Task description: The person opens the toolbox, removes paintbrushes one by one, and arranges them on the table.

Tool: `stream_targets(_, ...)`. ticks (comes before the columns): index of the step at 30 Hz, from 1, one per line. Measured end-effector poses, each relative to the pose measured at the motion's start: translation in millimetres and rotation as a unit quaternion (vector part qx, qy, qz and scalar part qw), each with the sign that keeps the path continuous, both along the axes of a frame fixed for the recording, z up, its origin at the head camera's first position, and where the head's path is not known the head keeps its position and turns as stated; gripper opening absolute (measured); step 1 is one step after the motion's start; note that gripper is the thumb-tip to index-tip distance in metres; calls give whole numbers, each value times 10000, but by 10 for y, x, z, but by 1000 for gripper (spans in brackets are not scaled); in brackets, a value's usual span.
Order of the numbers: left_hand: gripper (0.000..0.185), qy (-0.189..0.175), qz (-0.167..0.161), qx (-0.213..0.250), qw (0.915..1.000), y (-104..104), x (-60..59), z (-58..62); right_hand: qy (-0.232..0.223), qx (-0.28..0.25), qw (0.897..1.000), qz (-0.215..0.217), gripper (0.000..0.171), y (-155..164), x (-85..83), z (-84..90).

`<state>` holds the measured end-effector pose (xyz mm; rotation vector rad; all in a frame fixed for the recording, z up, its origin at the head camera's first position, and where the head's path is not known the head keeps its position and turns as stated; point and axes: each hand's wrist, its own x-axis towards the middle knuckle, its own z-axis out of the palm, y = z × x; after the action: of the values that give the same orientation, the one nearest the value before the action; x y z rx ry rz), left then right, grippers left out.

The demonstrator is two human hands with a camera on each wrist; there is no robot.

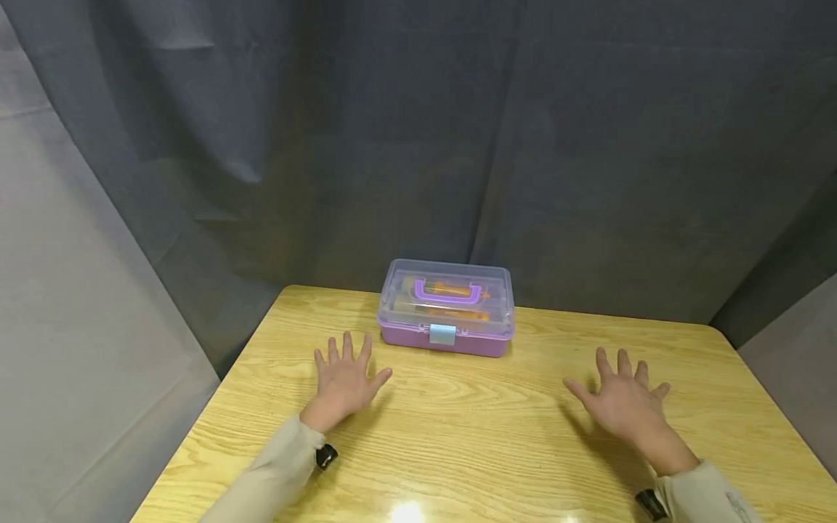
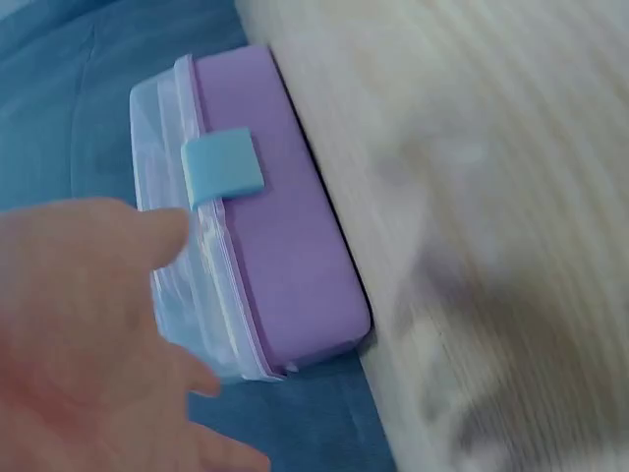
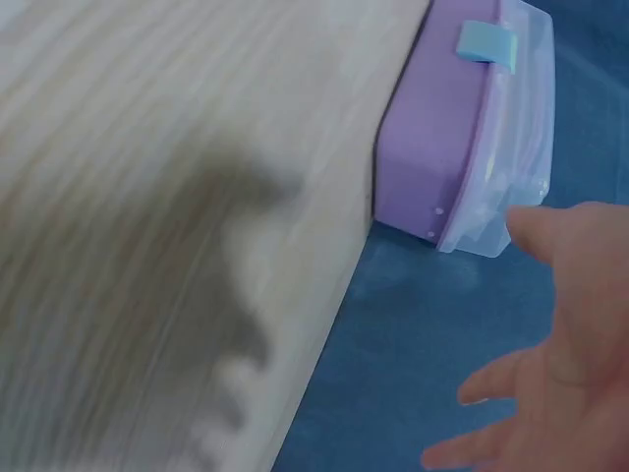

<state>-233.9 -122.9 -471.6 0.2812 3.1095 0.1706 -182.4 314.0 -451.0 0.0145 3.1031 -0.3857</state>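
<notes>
— Well, from the head view we see the whole box (image 1: 446,308) at the far edge of the wooden table (image 1: 497,436), with a purple handle (image 1: 447,292) on top and orange things showing through the lid; the wrist views give us neither.

— Agreed. What we get from the left wrist view is the box's front close up: the pale blue latch (image 2: 222,167) folded down over the seam between the clear lid (image 2: 162,226) and the purple base (image 2: 285,216).

— And the right wrist view shows us one end of the box, where the lid overhangs the base slightly.

— The base looks like opaque smooth plastic with rounded corners, the lid transparent and glossy. The table is pale yellow with a strong grain and a shine.

— Our left hand (image 1: 346,383) lies just in front of the box, a little to its left, fingers spread, holding nothing.

— Our right hand (image 1: 624,403) is well to the right of the box, fingers likewise spread and empty. Grey cloth (image 1: 418,131) hangs behind the box.
</notes>
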Motion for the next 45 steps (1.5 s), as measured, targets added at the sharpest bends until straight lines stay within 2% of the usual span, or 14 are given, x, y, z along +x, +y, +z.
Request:
stream_targets(3,81,-72,61,927,9957,7,-122,20,164,-285,9992,220,90,-69,-56,37)
stream_targets(6,80,-122,156,1838,9828,15,-288,66,310,-662,9967,361,85,-178,-168,78)
stream_targets(8,79,-156,239,2234,9743,24,-408,109,335,-921,9944,388,83,-265,-271,106)
stream_targets(12,77,-117,313,2724,9616,51,-651,184,361,-1346,9893,438,80,-429,-502,135)
stream_targets(16,76,-187,309,3147,9485,85,-862,197,413,-1619,9849,454,77,-596,-715,143)
stream_targets(20,80,-502,378,3710,9265,120,-1017,172,463,-1825,9813,402,73,-740,-894,139)
stream_targets(23,85,-689,416,4098,9086,146,-1105,155,446,-1967,9788,366,72,-817,-1012,126)
stream_targets(27,86,-769,428,4432,8921,173,-1198,123,429,-2255,9727,345,73,-891,-1153,80)
stream_targets(32,75,-902,298,4900,8665,230,-1280,44,474,-2727,9607,195,71,-983,-1292,13)
stream_targets(34,71,-917,248,5021,8596,270,-1290,24,520,-2771,9594,128,70,-1009,-1329,2)
stream_targets(39,69,-644,121,5176,8531,368,-1316,-5,615,-2854,9564,114,67,-1002,-1396,-10)
stream_targets(42,68,-543,63,5319,8450,393,-1329,-25,547,-3063,9501,209,67,-987,-1414,-19)
stream_targets(45,67,-589,43,5464,8354,402,-1335,-33,519,-3196,9457,283,67,-978,-1412,-24)
